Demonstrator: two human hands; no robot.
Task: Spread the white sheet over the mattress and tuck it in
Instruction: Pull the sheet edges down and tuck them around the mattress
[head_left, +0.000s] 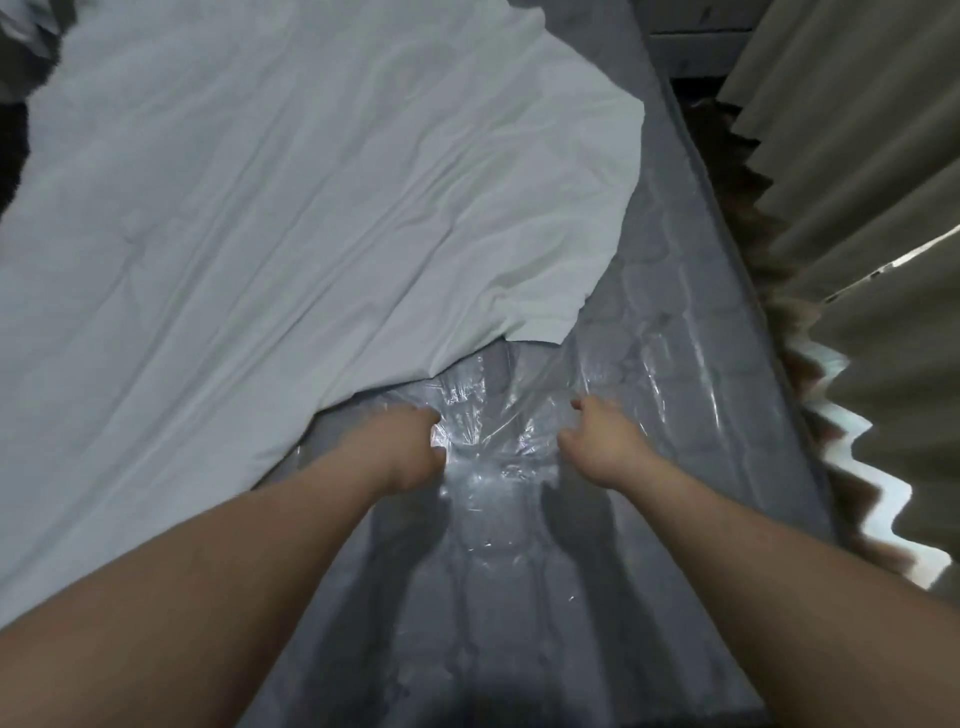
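The wrinkled white sheet (291, 218) lies over the left and far part of the mattress, and its loose edge ends just beyond my hands. The grey quilted mattress (691, 332) is bare on the near right side, under a clear plastic cover (498, 441). My left hand (410, 449) is a fist bunching this plastic just below the sheet's edge. My right hand (602, 441) curls its fingers into the same plastic a short way to the right. The film is pulled up into shiny creases between the two hands. Neither hand touches the sheet.
A pleated beige curtain (852, 218) hangs along the right side, with a narrow dark gap (737, 171) between it and the mattress edge. Daylight shows under the curtain's hem (862, 499). A dark area (13, 145) lies past the sheet's far left edge.
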